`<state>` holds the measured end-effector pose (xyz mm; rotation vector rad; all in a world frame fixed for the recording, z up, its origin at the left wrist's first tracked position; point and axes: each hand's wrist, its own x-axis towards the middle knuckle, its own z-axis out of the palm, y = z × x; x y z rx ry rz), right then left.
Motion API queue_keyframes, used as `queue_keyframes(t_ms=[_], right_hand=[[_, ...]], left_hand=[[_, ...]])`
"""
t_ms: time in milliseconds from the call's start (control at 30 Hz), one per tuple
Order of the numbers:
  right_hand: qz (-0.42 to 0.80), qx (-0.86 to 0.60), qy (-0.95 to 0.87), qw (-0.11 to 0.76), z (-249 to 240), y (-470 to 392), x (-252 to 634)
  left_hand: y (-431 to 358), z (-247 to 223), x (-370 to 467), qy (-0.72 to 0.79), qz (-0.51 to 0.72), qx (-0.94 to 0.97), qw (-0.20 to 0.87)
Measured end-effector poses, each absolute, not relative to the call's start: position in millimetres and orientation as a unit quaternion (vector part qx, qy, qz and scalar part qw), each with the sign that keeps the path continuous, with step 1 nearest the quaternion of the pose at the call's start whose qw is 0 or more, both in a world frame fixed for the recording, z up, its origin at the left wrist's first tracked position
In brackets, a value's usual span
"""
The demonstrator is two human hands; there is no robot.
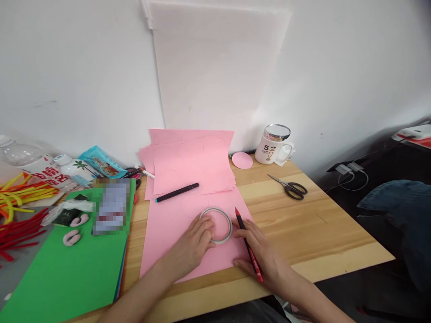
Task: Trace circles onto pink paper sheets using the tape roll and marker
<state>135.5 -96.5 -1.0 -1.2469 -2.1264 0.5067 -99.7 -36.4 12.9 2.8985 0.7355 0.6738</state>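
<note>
My left hand (198, 240) grips the left side of a thin ring, like a narrow roll of tape (230, 228), which lies flat on a pink paper sheet (158, 242). In my right hand (264, 251) is a black and red pencil or pen (248, 246), its red pointed end tilted up and away from me. That hand rests by the sheet's right edge, just right of the ring. Faint circle outlines show on the pink sheets. Across them, beyond my left hand, lies a black marker (177, 192).
Scissors (289, 186), a pink paper circle (242, 160) and a white mug (269, 150) are at the right. Green paper (81, 264), a blurred-out object (112, 206), red strips (20, 235) and bottles lie left. A wall (101, 67) closes off the back.
</note>
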Motion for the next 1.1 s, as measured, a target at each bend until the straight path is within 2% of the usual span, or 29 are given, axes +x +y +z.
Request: queue_keyframes(t_ms=[233,433,500,633,833,1100], right_hand=[[0.252,-0.490,-0.764,0.335,-4.2,-88.6,136.2],[0.285,-0.531,-0.627,0.494,-13.6,-88.2,143.5],[0.315,-0.531,-0.595,0.514,-16.4,-87.0,144.9],[0.314,-0.538,-0.599,0.503,-18.2,-85.2,145.6],[0.287,-0.539,-0.634,0.474,-17.0,-84.4,145.9],[0.273,-0.534,-0.653,0.464,-13.3,-83.8,143.1]], left_hand=[[-36.0,16.9,-90.0,0.259,0.207,0.943,0.015],[-48.2,15.9,-61.1,0.249,0.206,0.946,0.009],[-50.1,11.3,-54.1,0.239,0.223,0.945,0.013],[-51.8,5.1,-48.5,0.245,0.251,0.936,0.031],[-53.3,4.4,-50.9,0.341,0.278,0.891,0.111],[-55.4,4.8,-54.0,0.362,0.279,0.876,0.154]])
